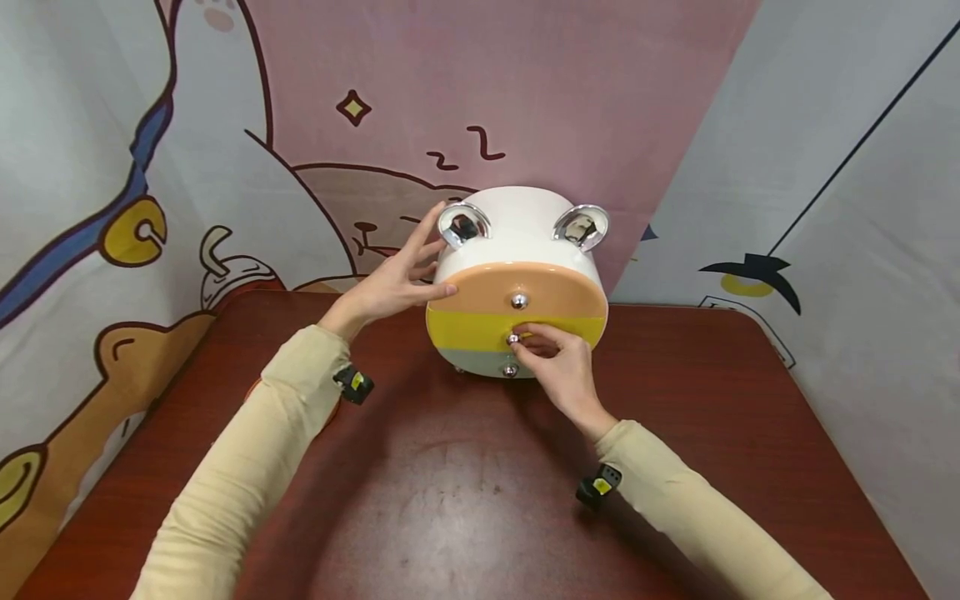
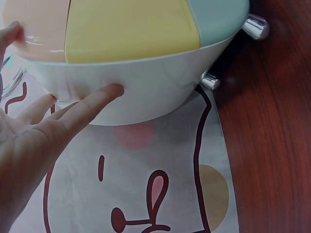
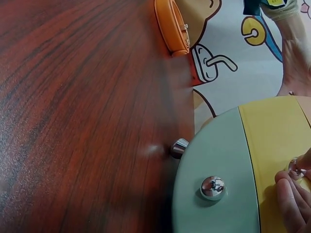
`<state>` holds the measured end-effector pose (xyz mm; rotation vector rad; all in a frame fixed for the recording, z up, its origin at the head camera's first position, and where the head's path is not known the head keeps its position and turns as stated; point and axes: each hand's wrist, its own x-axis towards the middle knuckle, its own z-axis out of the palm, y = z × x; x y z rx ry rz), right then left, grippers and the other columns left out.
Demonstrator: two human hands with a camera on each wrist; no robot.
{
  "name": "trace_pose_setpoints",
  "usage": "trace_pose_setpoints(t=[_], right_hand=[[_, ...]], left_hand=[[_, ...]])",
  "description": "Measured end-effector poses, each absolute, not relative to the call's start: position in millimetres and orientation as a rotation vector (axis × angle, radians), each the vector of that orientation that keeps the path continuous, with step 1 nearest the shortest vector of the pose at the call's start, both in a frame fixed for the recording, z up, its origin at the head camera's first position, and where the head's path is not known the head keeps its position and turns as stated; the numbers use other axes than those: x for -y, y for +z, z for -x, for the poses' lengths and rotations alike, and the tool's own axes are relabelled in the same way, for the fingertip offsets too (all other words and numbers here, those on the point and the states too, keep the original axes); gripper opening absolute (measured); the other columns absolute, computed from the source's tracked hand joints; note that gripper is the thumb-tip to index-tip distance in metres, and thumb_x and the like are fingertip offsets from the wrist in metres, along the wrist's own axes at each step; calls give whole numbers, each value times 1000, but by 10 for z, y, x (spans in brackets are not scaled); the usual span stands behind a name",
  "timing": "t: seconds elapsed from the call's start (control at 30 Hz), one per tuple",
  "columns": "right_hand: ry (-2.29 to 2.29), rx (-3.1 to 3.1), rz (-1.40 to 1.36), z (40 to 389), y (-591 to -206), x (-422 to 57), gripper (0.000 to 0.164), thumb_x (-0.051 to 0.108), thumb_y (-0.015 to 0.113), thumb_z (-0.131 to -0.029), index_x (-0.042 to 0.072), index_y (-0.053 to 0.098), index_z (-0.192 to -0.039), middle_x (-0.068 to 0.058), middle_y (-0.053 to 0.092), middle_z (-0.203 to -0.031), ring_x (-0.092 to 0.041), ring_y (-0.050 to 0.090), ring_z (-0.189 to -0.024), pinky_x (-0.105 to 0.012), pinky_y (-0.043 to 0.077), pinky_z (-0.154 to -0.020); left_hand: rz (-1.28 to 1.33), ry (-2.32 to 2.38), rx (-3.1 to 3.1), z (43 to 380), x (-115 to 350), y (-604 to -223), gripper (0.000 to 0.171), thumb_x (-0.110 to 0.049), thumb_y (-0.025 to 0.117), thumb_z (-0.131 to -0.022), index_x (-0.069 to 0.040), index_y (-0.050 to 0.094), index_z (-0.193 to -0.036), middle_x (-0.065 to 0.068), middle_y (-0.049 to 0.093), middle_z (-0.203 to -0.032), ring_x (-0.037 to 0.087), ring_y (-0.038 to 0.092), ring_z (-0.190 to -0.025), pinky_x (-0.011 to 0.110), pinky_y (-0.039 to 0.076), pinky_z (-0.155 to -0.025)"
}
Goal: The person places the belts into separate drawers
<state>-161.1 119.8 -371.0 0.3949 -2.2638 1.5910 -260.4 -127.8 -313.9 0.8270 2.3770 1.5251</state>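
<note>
A rounded white drawer box with silver ears stands at the back of the table. Its front has an orange drawer, a yellow drawer and a pale green drawer, each with a silver knob. My left hand steadies the box's left side, thumb on the orange front edge and fingers spread along the white wall. Between thumb and fingers, my right hand pinches the yellow drawer's knob. All three drawer fronts look flush with the box.
The box sits on silver feet on a dark red-brown wooden table. Behind hangs a cartoon-printed cloth. An orange leather-like pouch lies by the table's left edge, mostly hidden by the left arm in the head view.
</note>
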Motion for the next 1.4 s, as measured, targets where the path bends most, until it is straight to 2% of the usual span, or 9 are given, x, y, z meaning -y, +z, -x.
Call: trace_pose_setpoints(t=[0.27, 0.4, 0.53, 0.67, 0.8, 1.0, 1.17, 1.3, 1.4], right_hand=[[1631, 2256, -385, 1813, -3944, -1282, 20, -2, 75, -81, -6, 72, -100, -19, 71, -89, -32, 69, -79, -24, 54, -68], [1631, 2259, -386, 1886, -4027, -1320, 20, 4, 77, -81, 0, 74, -101, -13, 72, -88, -25, 70, -78, -23, 54, -69], [1621, 2261, -392, 1912, -4024, -1328, 19, 6, 77, -81, 3, 75, -100, -9, 73, -88, -20, 70, -78, -24, 54, -69], [1621, 2263, -409, 1923, -4001, -1338, 19, 3, 76, -81, 2, 75, -101, -10, 73, -89, -20, 70, -79, -24, 54, -70], [1644, 2287, -436, 1893, -4001, -1368, 23, 1, 74, -83, 1, 73, -106, -11, 72, -94, -21, 69, -84, -23, 54, -72], [1642, 2274, -445, 1769, -3987, -1419, 25, -2, 72, -84, -4, 70, -109, -17, 71, -97, -28, 69, -87, -20, 53, -72], [1608, 2233, -397, 1657, -3846, -1405, 17, -8, 71, -82, -13, 69, -98, -23, 70, -90, -33, 68, -82, -18, 52, -69], [1599, 2285, -339, 1630, -3854, -1414, 12, -6, 72, -83, -12, 70, -93, -22, 70, -85, -28, 68, -77, -17, 51, -65], [1630, 2329, -308, 1626, -3917, -1422, 10, -5, 71, -84, -12, 70, -91, -24, 69, -83, -32, 68, -75, -17, 51, -63]], left_hand=[[-826, 1503, -2406, 2614, 1260, -3130, 102, -24, 73, -88, -63, -2, -144, 12, 17, -158, 41, 30, -137, 54, 42, -97], [-835, 1497, -2413, 2633, 1249, -3133, 103, -22, 73, -88, -59, -4, -146, 9, 14, -159, 37, 30, -138, 51, 39, -100], [-860, 1507, -2408, 2661, 1241, -3131, 105, -17, 72, -89, -49, -7, -151, 6, 6, -160, 34, 26, -140, 50, 34, -105], [-876, 1509, -2408, 2657, 1233, -3093, 106, -13, 71, -89, -38, -9, -154, 9, 2, -160, 35, 23, -141, 51, 28, -109], [-871, 1500, -2398, 2563, 1213, -2987, 104, -11, 70, -90, -33, -8, -155, 13, 3, -160, 39, 23, -140, 52, 28, -108], [-841, 1483, -2371, 2471, 1194, -2909, 101, -12, 68, -91, -36, -7, -154, 20, 11, -158, 45, 24, -138, 56, 39, -99], [-831, 1479, -2377, 2470, 1197, -2904, 101, -14, 68, -91, -37, -8, -154, 20, 13, -157, 44, 25, -138, 55, 38, -100], [-832, 1474, -2372, 2472, 1199, -2899, 102, -14, 68, -91, -37, -8, -154, 19, 12, -158, 43, 24, -138, 55, 38, -100], [-844, 1475, -2367, 2481, 1202, -2908, 102, -13, 68, -91, -36, -9, -154, 19, 11, -158, 43, 24, -139, 55, 35, -103]])
